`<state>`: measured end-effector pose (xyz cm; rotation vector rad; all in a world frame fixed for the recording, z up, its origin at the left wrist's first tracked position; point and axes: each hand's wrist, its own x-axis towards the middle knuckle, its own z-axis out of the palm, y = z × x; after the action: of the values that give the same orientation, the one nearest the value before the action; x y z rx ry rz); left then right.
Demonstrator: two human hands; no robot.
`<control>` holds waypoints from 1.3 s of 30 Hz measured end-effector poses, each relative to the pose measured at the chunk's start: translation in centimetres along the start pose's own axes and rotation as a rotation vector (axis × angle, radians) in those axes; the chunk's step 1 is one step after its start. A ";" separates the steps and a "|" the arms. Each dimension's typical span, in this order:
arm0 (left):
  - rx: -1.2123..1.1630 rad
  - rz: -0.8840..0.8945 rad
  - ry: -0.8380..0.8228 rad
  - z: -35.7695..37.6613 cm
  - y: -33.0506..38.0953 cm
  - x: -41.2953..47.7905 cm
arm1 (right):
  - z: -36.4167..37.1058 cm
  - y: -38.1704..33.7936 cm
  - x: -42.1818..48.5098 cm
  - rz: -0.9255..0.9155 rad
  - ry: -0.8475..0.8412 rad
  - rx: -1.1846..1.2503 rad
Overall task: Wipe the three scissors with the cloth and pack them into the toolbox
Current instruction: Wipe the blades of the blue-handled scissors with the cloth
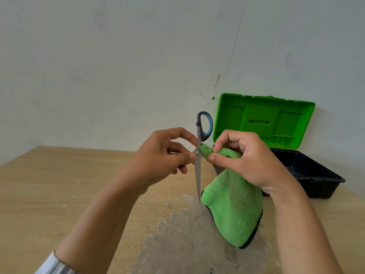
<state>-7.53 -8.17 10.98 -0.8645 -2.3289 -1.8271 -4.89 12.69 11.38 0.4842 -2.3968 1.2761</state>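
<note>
Toolbox stands open behind right hand pinching cloth against scissors.

- The long wooden table fills the foreground; the pale plaster wall stands behind it.
- The black plastic toolbox sits on the table at far right, near the wall; its green plastic lid stands upright behind it.
- The steel scissors with black-and-blue plastic handles stand upright at centre, handles up, tip down.
- The left hand pinches the scissors from the left, at the pivot.
- The right hand, right of the scissors and before the toolbox, presses the green fleecy cloth against them below the handles.
- The cloth hangs under the right hand, just right of the blades.
</note>
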 end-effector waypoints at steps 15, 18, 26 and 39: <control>0.028 0.013 0.020 0.0 0.2 -0.1 | 1.1 -0.9 0.5 -0.119 0.010 -0.041; 0.007 0.001 0.014 -0.4 0.3 -0.1 | 0.0 -0.4 0.3 -0.071 0.003 0.000; -0.085 -0.058 -0.001 -1.5 0.3 -0.2 | -1.1 0.8 0.0 0.109 0.046 0.155; 0.068 0.285 0.055 -1.1 -0.7 0.2 | 0.3 1.1 0.7 0.331 -0.074 0.483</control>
<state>-8.30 -9.17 10.75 -1.0589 -2.0944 -1.6259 -6.05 12.95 10.75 0.2691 -2.2834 2.0342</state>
